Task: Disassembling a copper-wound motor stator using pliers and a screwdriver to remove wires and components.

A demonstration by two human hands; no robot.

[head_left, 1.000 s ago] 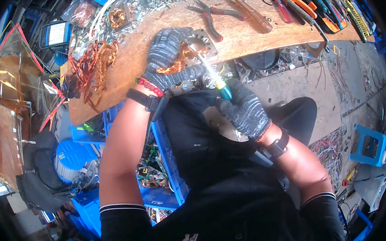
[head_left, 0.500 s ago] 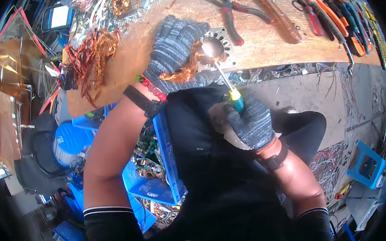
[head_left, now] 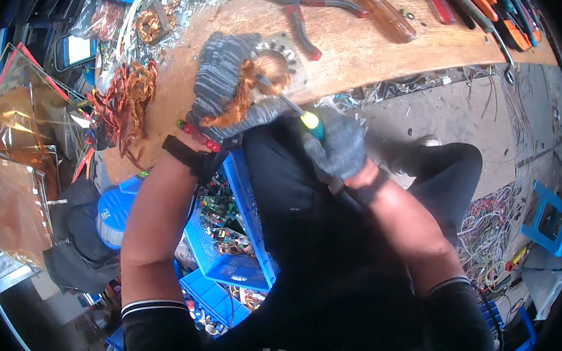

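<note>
My left hand [head_left: 220, 72], in a grey knit glove, is closed around the side of a metal motor stator [head_left: 295, 72] on the bench edge. Loose copper winding [head_left: 237, 103] hangs from the stator across my left palm and fingers. In my gloved right hand [head_left: 340, 147] is a screwdriver [head_left: 310, 120] with a yellow and green handle. Its shaft points up and left into the copper at the stator's near side; the tip is hidden or blurred there.
Red-handled pliers [head_left: 296, 21] and an amber-handled tool [head_left: 389, 16] lie beyond the stator on the wooden bench [head_left: 342, 65]. A copper wire bundle [head_left: 127, 110] is at the left. A blue crate [head_left: 244, 271] of circuit boards stands beside my legs.
My right hand has brought the screwdriver up and left, its shaft now reaching into the winding. My left hand keeps its hold on the stator. The whole view has shifted somewhat.
</note>
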